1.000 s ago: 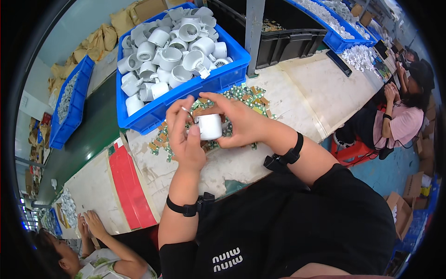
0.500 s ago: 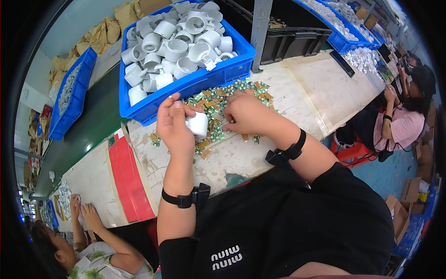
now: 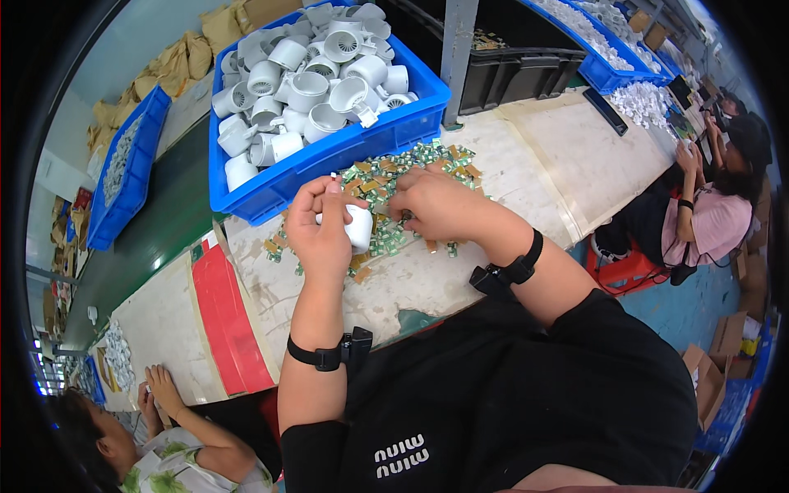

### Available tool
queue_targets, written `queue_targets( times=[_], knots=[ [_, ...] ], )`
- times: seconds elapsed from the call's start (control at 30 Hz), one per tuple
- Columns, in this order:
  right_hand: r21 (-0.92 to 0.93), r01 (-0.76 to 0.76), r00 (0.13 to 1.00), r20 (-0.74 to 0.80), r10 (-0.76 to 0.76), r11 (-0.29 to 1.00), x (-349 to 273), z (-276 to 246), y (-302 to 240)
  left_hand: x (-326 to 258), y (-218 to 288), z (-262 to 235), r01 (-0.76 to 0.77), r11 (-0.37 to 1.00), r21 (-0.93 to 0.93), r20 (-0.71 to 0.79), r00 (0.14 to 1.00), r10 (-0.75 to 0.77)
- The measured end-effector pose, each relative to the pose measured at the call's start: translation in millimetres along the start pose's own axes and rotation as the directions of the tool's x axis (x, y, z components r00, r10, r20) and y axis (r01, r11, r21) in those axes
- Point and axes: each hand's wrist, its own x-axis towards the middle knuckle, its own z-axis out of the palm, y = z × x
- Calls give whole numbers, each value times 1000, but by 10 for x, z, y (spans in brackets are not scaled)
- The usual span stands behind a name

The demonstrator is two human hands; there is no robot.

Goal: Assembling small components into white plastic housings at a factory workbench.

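Wrapped left hand (image 3: 320,223) round cup (image 3: 358,232), grip firm, just in front of crate (image 3: 394,134). Deep among boards (image 3: 385,240) with right hand (image 3: 440,205), also in front of crate; impossible to say if pinching one, fingertips hidden. Apparently at picking-out step; next, probably calling for clean pinch on single board, with cup held steady. Tight toward crate wall; roomier along bench (image 3: 567,177) right of crate; mind near edge, farther out from crate.
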Motion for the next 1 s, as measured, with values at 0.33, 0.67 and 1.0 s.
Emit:
queue_targets(
  times=[0.33,0.67,1.0],
  knots=[
    [912,0,936,-145,322,409,64,-250,2,-110,101,81,-326,852,410,136,945,297],
    [946,-89,952,-11,306,311,53,-262,-50,-121,114,103,-489,690,533,277,872,404],
    [938,-62,973,-19,229,341,27,-275,-91,-177,24,104,-225,898,377,147,972,182]
  ],
)
